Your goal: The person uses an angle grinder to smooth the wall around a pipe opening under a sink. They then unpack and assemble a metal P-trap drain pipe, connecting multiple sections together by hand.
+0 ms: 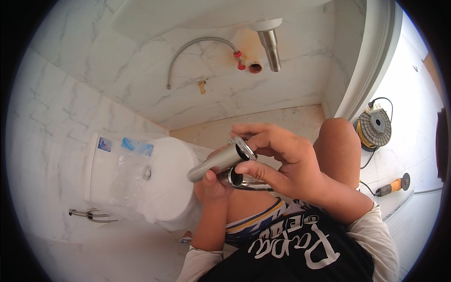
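Note:
A shiny chrome drain pipe (213, 163) is held tilted in front of me, its flanged open end up to the right. Just below it shows a second round chrome opening (235, 177), with a curved tube running right; whether the two are one piece, I cannot tell. My left hand (215, 185) is closed around the pipe from below, thumb along its side, most of its fingers hidden. Fingers and thumb of my right hand (291, 157) are curled about the flanged end and its nut. A chrome tailpiece (270, 49) hangs under the white basin (188, 16).
On the wall are a braided hose (188, 44), a red-handled valve (239, 61), a drain hole (255, 67) and a brass fitting (202, 87). A plastic-wrapped toilet (171, 183) stands left. Rightward lie a cable reel (378, 122) and an angle grinder (394, 186).

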`<state>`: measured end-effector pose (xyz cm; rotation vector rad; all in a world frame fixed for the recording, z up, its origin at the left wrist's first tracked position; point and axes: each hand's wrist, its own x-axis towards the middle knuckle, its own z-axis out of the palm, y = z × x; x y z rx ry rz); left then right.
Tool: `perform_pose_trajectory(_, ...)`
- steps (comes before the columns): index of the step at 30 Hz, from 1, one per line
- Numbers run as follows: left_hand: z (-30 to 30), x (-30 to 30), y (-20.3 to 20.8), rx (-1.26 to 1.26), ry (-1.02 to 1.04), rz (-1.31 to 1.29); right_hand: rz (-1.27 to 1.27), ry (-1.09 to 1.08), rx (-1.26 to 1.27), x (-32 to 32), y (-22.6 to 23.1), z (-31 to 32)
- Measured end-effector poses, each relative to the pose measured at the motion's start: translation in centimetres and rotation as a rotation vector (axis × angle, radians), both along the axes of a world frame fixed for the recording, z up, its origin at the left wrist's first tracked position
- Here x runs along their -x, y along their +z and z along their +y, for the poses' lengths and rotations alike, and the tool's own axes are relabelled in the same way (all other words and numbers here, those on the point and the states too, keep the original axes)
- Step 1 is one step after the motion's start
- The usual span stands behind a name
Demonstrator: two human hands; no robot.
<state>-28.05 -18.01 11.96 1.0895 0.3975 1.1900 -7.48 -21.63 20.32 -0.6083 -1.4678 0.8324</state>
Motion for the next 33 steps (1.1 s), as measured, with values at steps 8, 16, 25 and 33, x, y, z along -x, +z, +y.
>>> perform_pose_trajectory(8, -1.2, -1.6, 2.1, -0.144, 0.346, 0.396, 0.372, 0.236, 0.247, -0.7, -3.1, 1.7)
perform_pose_trajectory(16, -1.5, -3.7, 4.3, -0.41, 0.479, 0.503, 0.309, 0.266, 0.42, -1.7, -4.7, 3.0)
perform_pose_trajectory(25, -2.4, -3.3, 6.8, -0.359, 0.601, 0.913, 0.308, 0.309, 0.434, -2.0, -4.9, 3.8)
perform_pose_trajectory(33, -1.5, -4.1, 5.5, -0.622, 0.713, 0.782, 0.442, 0.307, 0.538, -1.5, -5.7, 4.1)
